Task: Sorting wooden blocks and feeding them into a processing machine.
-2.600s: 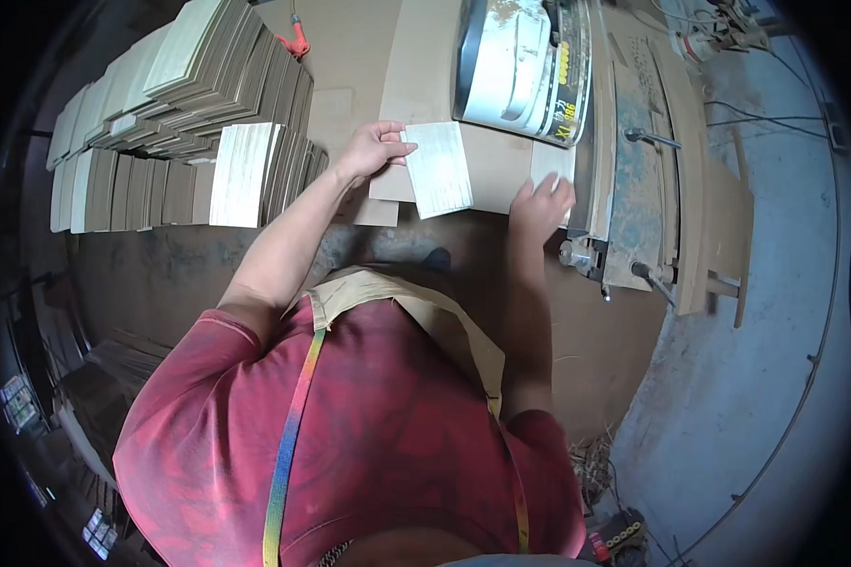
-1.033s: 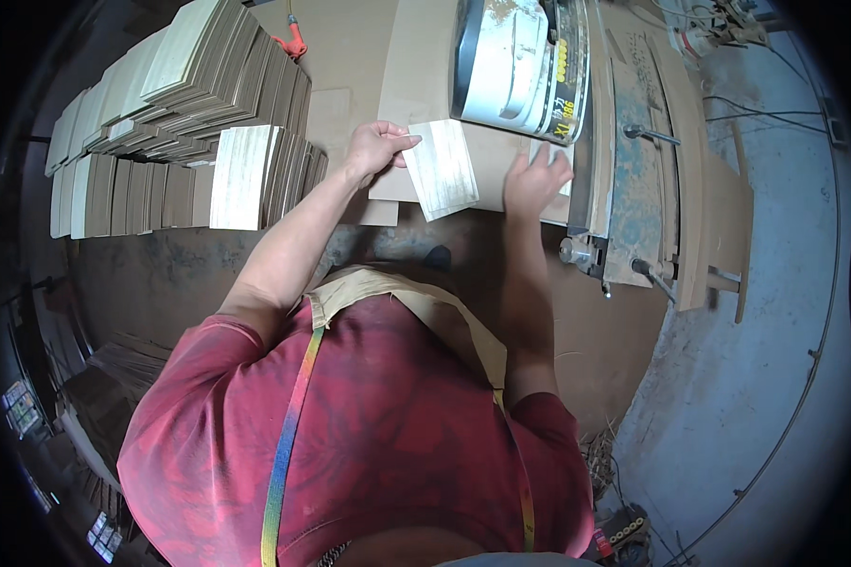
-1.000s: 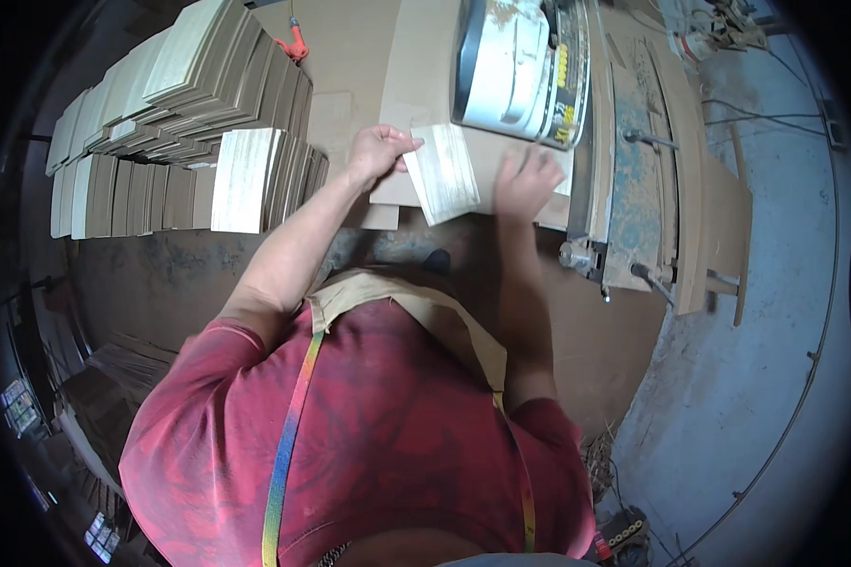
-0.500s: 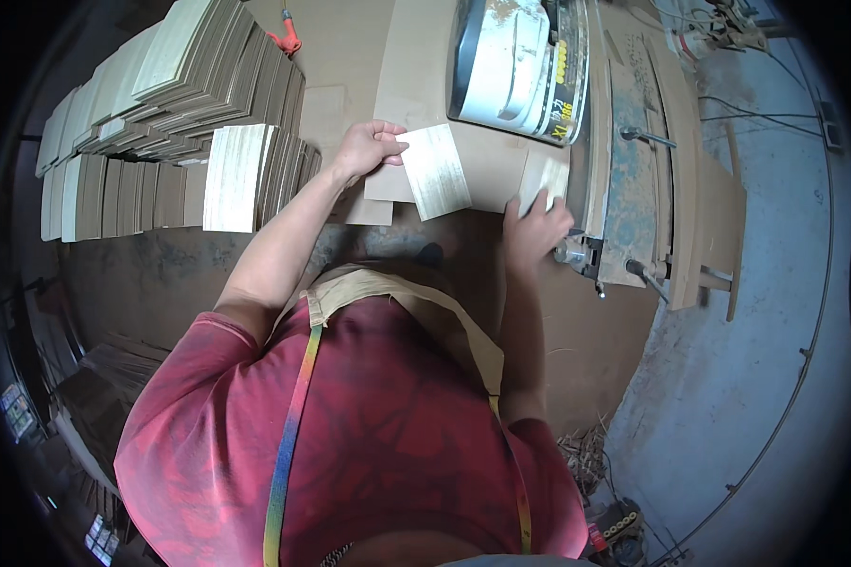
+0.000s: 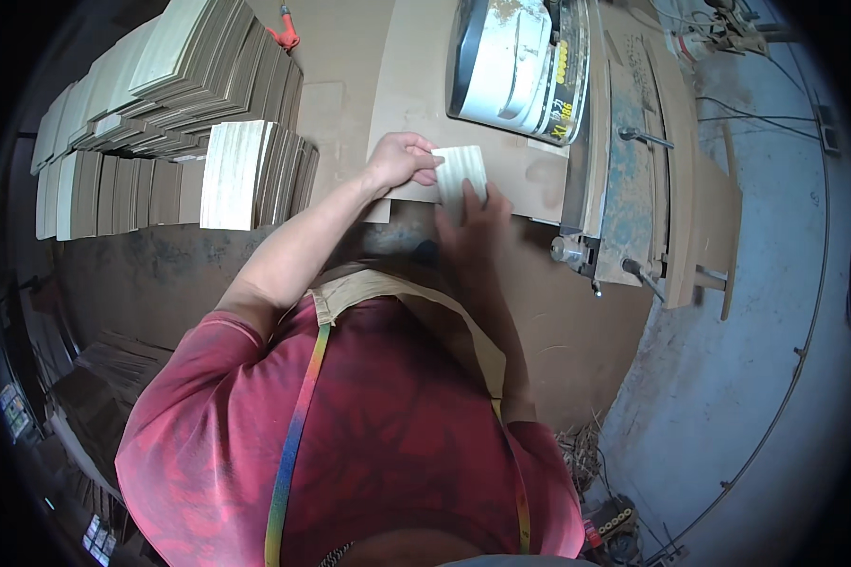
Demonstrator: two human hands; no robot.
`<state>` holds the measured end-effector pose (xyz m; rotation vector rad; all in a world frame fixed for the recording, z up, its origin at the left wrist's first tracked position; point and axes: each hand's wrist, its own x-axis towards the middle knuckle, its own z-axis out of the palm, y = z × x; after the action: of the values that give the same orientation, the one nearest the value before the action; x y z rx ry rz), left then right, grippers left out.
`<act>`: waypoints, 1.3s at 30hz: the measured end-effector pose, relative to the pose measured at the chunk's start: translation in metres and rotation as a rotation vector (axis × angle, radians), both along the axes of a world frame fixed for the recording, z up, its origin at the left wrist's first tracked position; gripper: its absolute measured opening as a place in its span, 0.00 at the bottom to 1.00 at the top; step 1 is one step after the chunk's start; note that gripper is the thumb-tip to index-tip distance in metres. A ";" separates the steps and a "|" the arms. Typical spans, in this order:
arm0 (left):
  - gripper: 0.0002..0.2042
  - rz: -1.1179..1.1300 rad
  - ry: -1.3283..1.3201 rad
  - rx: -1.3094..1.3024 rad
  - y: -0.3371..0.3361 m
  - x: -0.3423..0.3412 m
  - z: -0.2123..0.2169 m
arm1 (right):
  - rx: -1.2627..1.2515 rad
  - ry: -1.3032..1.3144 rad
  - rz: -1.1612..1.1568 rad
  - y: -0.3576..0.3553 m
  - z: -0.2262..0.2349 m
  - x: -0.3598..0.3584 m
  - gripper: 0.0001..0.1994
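Note:
A thin, pale rectangular wooden panel (image 5: 460, 172) is between my hands, above the near edge of the cardboard-covered work surface. My left hand (image 5: 400, 163) pinches its upper left edge between thumb and fingers. From the near right, my right hand (image 5: 477, 215) has its fingers over the panel's lower part and is slightly blurred. Whether a second panel lies beneath this one, I cannot tell. On my left, similar wooden panels (image 5: 229, 175) stand on edge in packed rows, with more piled (image 5: 173, 47) behind them.
A large white and black plastic tub (image 5: 515, 61) lies on its side beyond my hands. To the right runs a worn machine bed (image 5: 633, 175) with a metal handle (image 5: 648, 138) and a board fence (image 5: 690, 180). A red-handled tool (image 5: 284, 36) lies at the far left.
My right hand has come left from beside the machine, where it held a second pale piece, to the panel at my left hand. My left hand has shifted slightly right.

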<state>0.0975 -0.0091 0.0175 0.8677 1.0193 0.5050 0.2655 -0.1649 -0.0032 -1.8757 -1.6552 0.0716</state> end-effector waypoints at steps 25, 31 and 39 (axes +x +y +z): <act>0.22 0.531 0.714 0.673 -0.054 -0.264 0.170 | -0.509 0.699 0.465 0.085 0.087 -0.083 0.25; 0.35 0.130 0.361 -0.032 -0.037 -0.222 0.058 | -0.963 0.837 0.529 0.120 0.059 -0.167 0.41; 0.28 0.098 0.561 0.286 -0.035 -0.199 0.035 | -0.861 0.756 0.434 0.111 0.037 -0.165 0.34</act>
<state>-0.1014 -0.0439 0.0523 1.2594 1.5302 0.5084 0.1005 -0.0536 0.0335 -1.6085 -1.5098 1.6682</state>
